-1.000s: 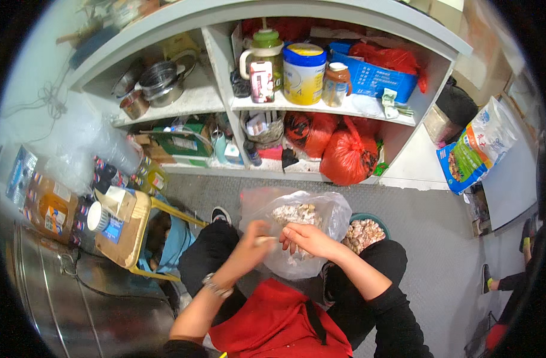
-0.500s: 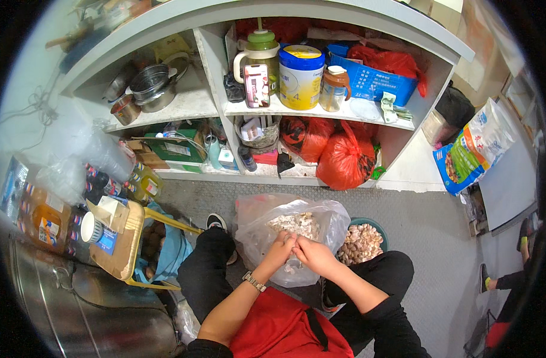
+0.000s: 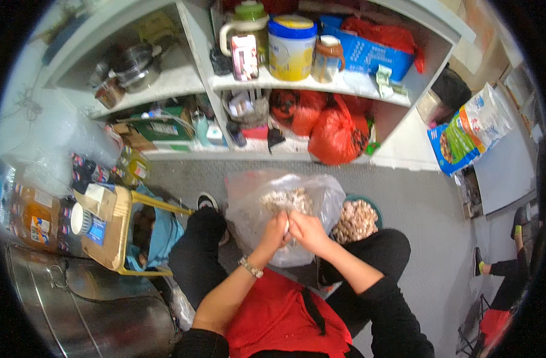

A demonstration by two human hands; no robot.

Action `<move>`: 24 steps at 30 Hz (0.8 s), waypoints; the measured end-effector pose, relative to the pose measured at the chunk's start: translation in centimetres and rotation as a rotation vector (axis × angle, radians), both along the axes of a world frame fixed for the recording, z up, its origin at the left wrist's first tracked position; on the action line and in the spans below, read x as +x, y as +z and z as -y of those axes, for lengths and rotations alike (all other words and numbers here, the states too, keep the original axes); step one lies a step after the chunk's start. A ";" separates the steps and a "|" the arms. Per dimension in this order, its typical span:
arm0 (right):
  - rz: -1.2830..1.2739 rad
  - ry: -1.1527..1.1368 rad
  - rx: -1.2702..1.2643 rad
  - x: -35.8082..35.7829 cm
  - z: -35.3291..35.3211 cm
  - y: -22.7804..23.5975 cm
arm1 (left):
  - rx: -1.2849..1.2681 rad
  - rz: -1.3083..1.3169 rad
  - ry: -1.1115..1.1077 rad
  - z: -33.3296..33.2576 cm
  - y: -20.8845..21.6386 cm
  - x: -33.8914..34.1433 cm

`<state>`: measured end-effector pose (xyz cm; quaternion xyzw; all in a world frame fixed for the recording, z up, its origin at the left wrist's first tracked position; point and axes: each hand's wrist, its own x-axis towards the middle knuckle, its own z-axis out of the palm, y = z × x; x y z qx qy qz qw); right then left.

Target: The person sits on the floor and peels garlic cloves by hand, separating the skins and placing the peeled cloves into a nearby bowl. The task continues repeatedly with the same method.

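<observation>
My left hand (image 3: 275, 232) and my right hand (image 3: 307, 232) meet over a clear plastic bag (image 3: 244, 209), fingers closed and pressed together. A small whitish piece that looks like a garlic clove shows between them, mostly hidden by the fingers. Inside the open bag lies a heap of pale garlic pieces and skins (image 3: 290, 200). Just right of the bag, by my right knee, a dark green tub (image 3: 377, 210) is filled with pinkish-brown unpeeled garlic (image 3: 355, 221).
Ahead stands a white shelf unit (image 3: 208, 56) with pots, jugs, a propped phone (image 3: 245, 57), a yellow-blue tin (image 3: 291, 48) and red bags (image 3: 340, 134). A stool (image 3: 115, 235) with a paper cup and bottles are at left. Another person's legs (image 3: 500, 267) show at far right.
The whole view has shifted, so the shelves sit higher and further left. Both hands stay together over the bag, and the whitish piece now shows between them.
</observation>
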<state>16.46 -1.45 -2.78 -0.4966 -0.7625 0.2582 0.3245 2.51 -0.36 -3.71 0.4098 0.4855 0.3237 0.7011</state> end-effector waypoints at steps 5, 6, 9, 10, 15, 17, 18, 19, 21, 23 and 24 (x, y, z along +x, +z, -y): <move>-0.723 -0.230 -0.590 1.0 -0.8 -2.0 | -0.100 0.311 0.034 0.6 0.3 0.0; -0.699 -0.162 -0.538 1.4 -1.2 -2.5 | -0.137 0.341 0.047 0.4 0.3 0.0; -0.403 -0.327 -0.406 1.6 -2.4 -4.3 | -0.278 0.463 -0.032 -0.4 -0.5 -0.5; -0.208 -0.310 -0.322 1.8 -2.6 -4.7 | -0.305 0.495 -0.027 -0.8 -0.9 -0.7; 0.245 -0.312 -0.325 1.7 -2.5 -4.3 | -0.334 0.450 0.139 -1.5 -2.7 -0.5; 0.142 -0.171 -0.176 1.6 -2.3 -3.2 | -0.372 0.373 0.182 -1.6 -3.1 -0.3; 0.056 -0.093 -0.079 1.5 -2.2 -2.6 | -0.388 0.339 0.199 -1.6 -3.2 -0.3; 0.140 -0.070 -0.072 1.1 -2.0 -2.2 | -0.411 0.306 0.215 -1.6 -3.3 -0.2; 0.223 -0.004 0.029 0.7 -1.7 -1.5 | -0.453 0.244 0.237 -1.6 -3.4 -0.1; 0.274 -0.021 0.064 0.5 -1.6 -1.3 | -0.412 0.231 0.200 -1.6 -3.6 0.0; 0.289 -0.031 0.088 0.5 -1.7 -1.3 | -0.391 0.228 0.179 -1.4 -3.6 0.0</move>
